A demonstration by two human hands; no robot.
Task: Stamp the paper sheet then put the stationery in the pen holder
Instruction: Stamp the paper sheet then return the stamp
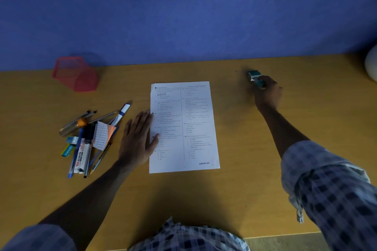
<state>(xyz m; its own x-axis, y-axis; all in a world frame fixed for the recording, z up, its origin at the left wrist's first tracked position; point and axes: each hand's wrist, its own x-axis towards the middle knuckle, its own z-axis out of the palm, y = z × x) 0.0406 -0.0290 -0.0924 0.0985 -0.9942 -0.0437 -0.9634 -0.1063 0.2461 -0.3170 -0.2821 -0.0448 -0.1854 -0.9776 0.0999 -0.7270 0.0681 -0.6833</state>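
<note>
Right now I am pressing my left hand (138, 138) flat on the wooden desk (234, 189), fingers spread apart, their tips overlapping the left edge of the printed paper sheet (183, 126). That sheet is lying at the desk's centre, showing a "CANCELLED" stamp mark (204, 163) near its lower right corner. My right hand (267, 93) is reaching out toward two o'clock, fingers clamped around a teal stamp (256, 78); whether its base is touching the desk, I cannot tell. At nine o'clock a pile of stationery (89, 140) is sitting: pens, pencils, a whiteboard marker, erasers, sticky notes. At ten o'clock, against the blue wall (183, 10), the red mesh pen holder (75, 73) is standing.
</note>
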